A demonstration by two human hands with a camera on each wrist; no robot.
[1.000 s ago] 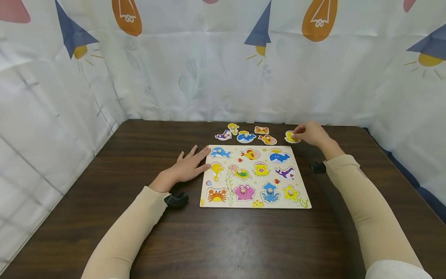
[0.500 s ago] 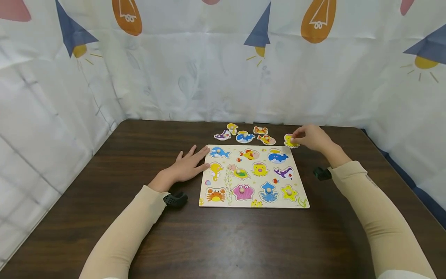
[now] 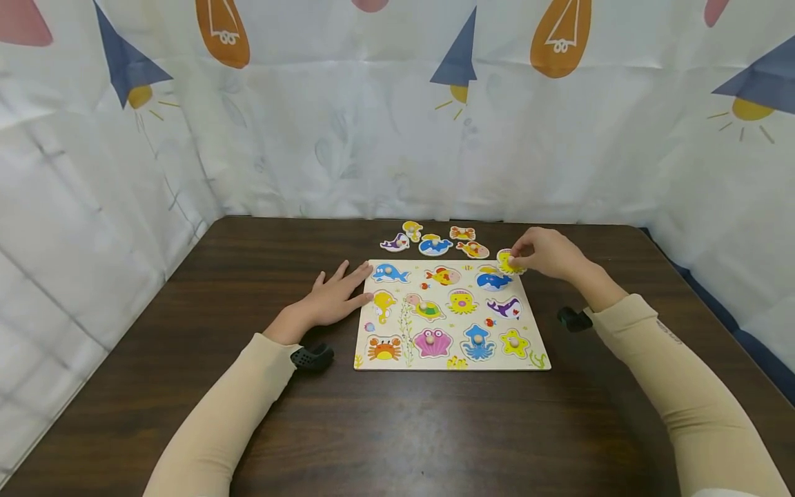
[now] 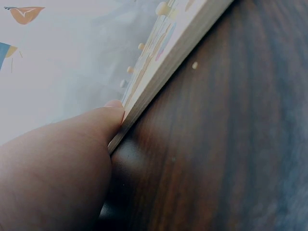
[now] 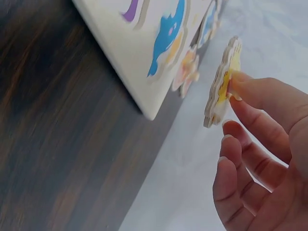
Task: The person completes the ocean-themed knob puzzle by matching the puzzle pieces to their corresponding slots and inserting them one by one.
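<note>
My right hand (image 3: 546, 255) pinches the knob of a yellow octopus puzzle piece (image 5: 224, 89) between thumb and index finger. The piece is off the table, tilted on edge in the right wrist view, and overlaps the back right corner of the wooden peg puzzle board (image 3: 459, 324) in the head view. On that board a printed octopus spot (image 3: 462, 301) shows near the middle. My left hand (image 3: 329, 300) lies with fingers spread at the board's left edge; its thumb (image 4: 113, 113) touches that edge in the left wrist view.
Behind the board lie loose pieces: a seahorse (image 3: 412, 230), a purple whale (image 3: 395, 242), a blue whale (image 3: 435, 246), a crab (image 3: 462, 233) and a fish (image 3: 473, 249). Knobbed pieces such as the shell (image 3: 433, 343) and starfish (image 3: 514, 344) sit in the board. A printed curtain (image 3: 385, 138) hangs behind the table.
My right hand has lifted the octopus piece from the table and brought it left and nearer, over the board's back right corner. The left hand has stayed in place.
</note>
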